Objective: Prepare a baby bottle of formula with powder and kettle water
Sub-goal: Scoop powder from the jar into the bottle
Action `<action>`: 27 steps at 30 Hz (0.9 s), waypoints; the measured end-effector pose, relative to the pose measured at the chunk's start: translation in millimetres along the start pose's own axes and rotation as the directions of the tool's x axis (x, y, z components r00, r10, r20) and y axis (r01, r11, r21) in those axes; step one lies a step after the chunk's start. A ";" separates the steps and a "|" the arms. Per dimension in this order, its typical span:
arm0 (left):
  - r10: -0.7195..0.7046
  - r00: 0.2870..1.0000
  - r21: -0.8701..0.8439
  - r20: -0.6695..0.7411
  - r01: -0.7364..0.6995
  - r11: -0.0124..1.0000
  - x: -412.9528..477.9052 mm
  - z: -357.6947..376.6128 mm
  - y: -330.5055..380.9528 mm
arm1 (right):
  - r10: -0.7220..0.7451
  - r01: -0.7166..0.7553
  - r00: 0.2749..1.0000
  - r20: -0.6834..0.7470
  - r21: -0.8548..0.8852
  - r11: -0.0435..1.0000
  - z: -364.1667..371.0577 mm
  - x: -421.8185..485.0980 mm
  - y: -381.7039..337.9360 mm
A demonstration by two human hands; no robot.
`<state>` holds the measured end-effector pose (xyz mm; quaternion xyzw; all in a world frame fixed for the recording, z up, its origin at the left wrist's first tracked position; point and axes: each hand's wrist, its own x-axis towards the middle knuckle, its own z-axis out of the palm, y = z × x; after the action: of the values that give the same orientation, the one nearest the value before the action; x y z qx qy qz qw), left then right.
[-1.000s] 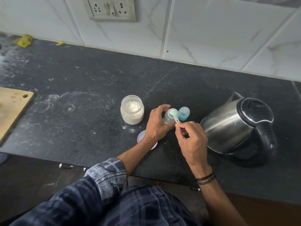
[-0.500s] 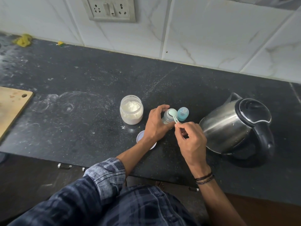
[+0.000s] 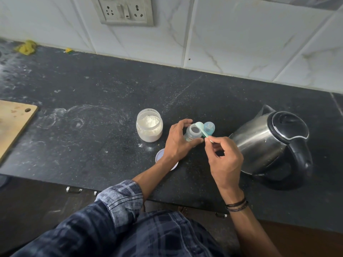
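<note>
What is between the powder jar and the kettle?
Head view: the baby bottle in the left hand, a blue cap, and the scoop pinched by the right hand.

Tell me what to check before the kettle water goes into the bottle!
1. The left hand grips the small clear baby bottle: ok.
2. Bottle mouth uncovered, blue domed cap beside it: ok.
3. The right hand pinches the pale green plastic scoop over the mouth: ok.
4. Scoop emptied: cannot tell.
5. Water inside the steel kettle with black lid: cannot tell.
6. The clear round powder jar closed: not ok, its white lid lies on the black stone counter.
</note>
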<state>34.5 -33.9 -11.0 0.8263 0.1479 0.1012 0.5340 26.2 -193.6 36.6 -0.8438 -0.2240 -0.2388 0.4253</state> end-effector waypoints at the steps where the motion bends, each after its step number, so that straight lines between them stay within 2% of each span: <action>1: -0.002 1.000 0.003 0.003 0.002 1.000 0.2 -0.3 0.3 | 0.000 0.000 1.000 -0.014 0.009 1.000 -1.5 1.4 -1.4; 6: 0.006 1.000 -0.003 -0.007 -0.006 1.000 0.1 -0.5 0.5 | -0.048 0.049 0.998 -0.044 0.036 0.998 -4.4 4.4 -3.4; 12: 0.011 1.000 -0.012 0.006 -0.011 1.000 -1.2 -1.1 1.0 | -0.052 0.053 0.997 0.064 -0.023 0.998 2.6 -3.9 7.1; 18: 0.009 1.000 -0.003 0.013 -0.009 1.000 -0.6 -0.9 0.0 | -0.144 0.153 0.986 0.088 -0.111 0.982 3.7 -8.3 5.7; 27: -0.004 1.000 0.008 0.020 0.004 1.000 -0.1 -1.0 0.8 | -0.138 0.149 0.986 0.093 -0.130 0.980 5.7 -14.7 8.4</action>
<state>34.2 -33.4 -9.8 0.8291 0.1446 0.0914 0.5322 20.7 -196.0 19.8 -0.8618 -0.2851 -0.2481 0.3383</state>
